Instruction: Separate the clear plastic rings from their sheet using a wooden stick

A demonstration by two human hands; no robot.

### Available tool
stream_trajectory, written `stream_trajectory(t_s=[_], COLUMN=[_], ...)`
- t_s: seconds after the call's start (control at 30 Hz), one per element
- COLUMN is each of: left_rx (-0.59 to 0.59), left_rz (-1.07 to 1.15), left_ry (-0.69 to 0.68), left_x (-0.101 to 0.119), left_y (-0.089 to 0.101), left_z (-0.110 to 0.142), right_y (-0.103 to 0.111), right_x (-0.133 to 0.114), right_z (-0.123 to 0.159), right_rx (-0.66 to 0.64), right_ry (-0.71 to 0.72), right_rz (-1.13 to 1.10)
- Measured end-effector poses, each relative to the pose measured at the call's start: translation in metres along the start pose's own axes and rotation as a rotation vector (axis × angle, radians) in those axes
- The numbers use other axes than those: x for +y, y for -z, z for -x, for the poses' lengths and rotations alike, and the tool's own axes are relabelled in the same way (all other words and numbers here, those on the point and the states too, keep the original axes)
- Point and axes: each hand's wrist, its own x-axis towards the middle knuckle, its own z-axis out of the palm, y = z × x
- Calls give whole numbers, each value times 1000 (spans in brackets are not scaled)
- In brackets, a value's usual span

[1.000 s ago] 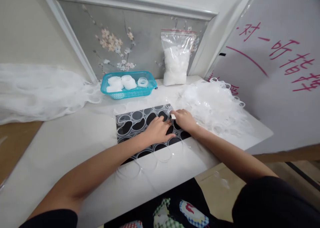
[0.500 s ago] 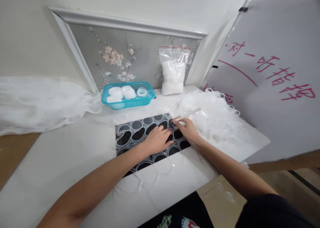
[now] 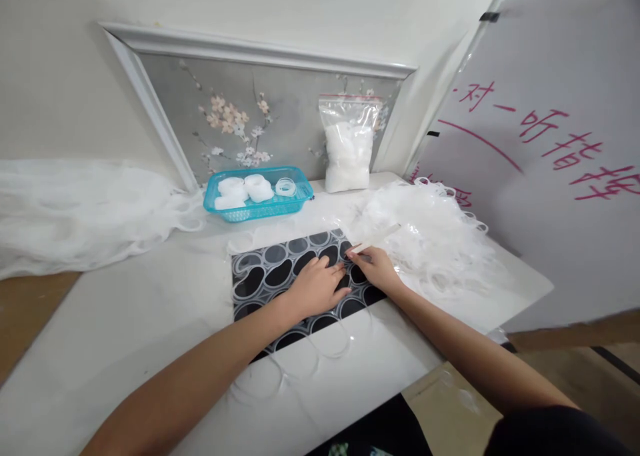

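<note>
A black sheet covered with white ring outlines lies on the white table. My left hand rests flat on its middle with the fingers spread. At the sheet's right edge my right hand is closed on a slim pale pen-like stick, which slants up to the right. The stick's working end, by the fingertips, is too small to make out. Thin clear loops stick out past the sheet's near edge onto the table.
A heap of white translucent rings lies right of the sheet. Behind stand a blue basket with white rolls and a zip bag of white material. More white netting-like material lies at left. A whiteboard rises at right.
My right hand has shifted slightly down along the sheet's right side with the stick. My left hand stays spread on the sheet. The whole view has shifted a little.
</note>
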Motion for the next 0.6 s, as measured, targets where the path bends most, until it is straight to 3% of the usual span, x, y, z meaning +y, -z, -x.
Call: stream_trajectory(t_s=[0.6], left_rx=[8], left_rz=[0], left_ry=[-12], left_x=[0], left_y=[-2], left_z=[1], right_y=[2], right_x=[2], right_z=[0], right_rx=[8], right_ry=[23], right_rz=[52])
